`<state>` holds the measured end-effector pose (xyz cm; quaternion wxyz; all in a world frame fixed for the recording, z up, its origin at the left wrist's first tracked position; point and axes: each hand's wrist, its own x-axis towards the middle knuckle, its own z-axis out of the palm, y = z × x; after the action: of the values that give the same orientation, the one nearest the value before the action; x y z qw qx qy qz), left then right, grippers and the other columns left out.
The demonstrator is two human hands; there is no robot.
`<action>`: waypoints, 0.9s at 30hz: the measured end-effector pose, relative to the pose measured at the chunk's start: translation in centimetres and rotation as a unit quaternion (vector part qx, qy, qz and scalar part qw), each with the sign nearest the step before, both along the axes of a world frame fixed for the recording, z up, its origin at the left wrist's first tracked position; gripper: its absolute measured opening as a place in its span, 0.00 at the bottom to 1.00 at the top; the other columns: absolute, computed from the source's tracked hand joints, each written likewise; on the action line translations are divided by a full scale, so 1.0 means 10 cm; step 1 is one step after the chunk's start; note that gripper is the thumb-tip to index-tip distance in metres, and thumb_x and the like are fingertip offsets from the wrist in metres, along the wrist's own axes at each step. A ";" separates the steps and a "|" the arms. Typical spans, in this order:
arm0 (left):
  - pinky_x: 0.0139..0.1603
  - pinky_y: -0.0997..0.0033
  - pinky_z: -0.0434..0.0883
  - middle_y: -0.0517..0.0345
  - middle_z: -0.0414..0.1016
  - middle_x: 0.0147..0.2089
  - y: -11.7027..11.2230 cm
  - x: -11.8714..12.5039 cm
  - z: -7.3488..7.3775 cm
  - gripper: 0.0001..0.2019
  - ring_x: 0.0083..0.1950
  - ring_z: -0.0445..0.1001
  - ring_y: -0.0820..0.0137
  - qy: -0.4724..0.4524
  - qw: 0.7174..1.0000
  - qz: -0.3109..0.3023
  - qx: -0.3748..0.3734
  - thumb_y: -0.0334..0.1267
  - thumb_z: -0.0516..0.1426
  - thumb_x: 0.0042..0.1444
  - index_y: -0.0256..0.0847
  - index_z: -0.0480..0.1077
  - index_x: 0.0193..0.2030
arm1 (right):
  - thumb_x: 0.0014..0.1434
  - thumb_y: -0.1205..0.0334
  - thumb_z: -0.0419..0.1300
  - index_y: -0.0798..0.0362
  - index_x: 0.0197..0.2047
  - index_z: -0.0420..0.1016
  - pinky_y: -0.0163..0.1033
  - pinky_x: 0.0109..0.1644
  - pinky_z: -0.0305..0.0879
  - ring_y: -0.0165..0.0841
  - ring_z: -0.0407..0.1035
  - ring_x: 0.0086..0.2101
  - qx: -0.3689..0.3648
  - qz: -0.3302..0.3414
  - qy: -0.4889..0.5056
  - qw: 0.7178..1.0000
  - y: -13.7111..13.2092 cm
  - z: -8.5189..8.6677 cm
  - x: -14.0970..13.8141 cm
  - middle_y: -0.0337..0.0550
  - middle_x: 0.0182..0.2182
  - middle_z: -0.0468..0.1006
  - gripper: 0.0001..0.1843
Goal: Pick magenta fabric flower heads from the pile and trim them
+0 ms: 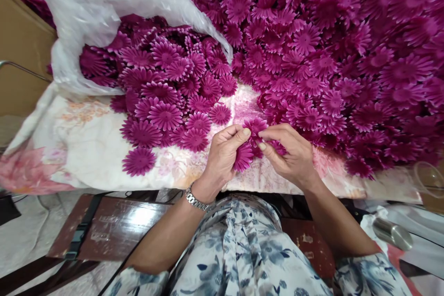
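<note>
My left hand (pixel 224 152) is closed around a small stack of magenta fabric flowers (pixel 243 156), thumb pressed on top. My right hand (pixel 289 150) pinches the upper magenta flower (pixel 255 126) of that stack between thumb and fingers. Both hands meet just above the near edge of a floral cloth (pixel 79 148). A silver watch (pixel 194 200) sits on my left wrist.
A huge heap of magenta flowers (pixel 333 55) fills the right and back. More flowers spill from a white plastic bag (pixel 93 4) at the left. A single flower (pixel 138 161) lies apart near the cloth's front. A metal cylinder (pixel 391 233) lies at lower right.
</note>
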<state>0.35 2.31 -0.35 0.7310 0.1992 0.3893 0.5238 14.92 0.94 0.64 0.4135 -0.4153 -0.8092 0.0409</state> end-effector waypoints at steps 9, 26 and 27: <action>0.16 0.82 0.56 0.67 0.62 0.17 -0.08 0.02 -0.03 0.14 0.17 0.57 0.83 0.037 0.999 -0.001 0.026 0.41 0.68 0.37 0.35 0.68 0.19 | 0.57 0.70 0.56 0.53 0.35 0.73 0.37 0.37 0.72 0.30 0.72 0.34 -0.018 -0.001 -0.003 1.000 -0.04 -0.02 -0.01 0.44 0.30 0.76 0.05; 0.26 0.78 0.61 0.65 0.64 0.20 -0.19 0.01 -0.18 0.11 0.24 0.59 0.77 0.244 0.953 0.020 0.177 0.42 0.61 0.50 0.38 0.73 0.22 | 0.56 0.64 0.58 0.52 0.35 0.75 0.37 0.35 0.68 0.30 0.69 0.31 -0.095 -0.060 0.079 0.991 -0.12 0.02 -0.04 0.41 0.29 0.74 0.04; 0.28 0.78 0.62 0.64 0.67 0.21 -0.19 0.01 -0.17 0.09 0.25 0.61 0.77 0.253 0.950 0.023 0.181 0.41 0.61 0.49 0.39 0.74 0.24 | 0.56 0.64 0.59 0.52 0.35 0.75 0.37 0.35 0.67 0.29 0.69 0.31 -0.101 -0.059 0.084 0.990 -0.12 0.02 -0.05 0.40 0.28 0.74 0.04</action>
<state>0.48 0.40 -2.01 0.5480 0.4453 0.4649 0.5341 14.46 -0.26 0.89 0.4374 -0.4973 -0.7374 0.1326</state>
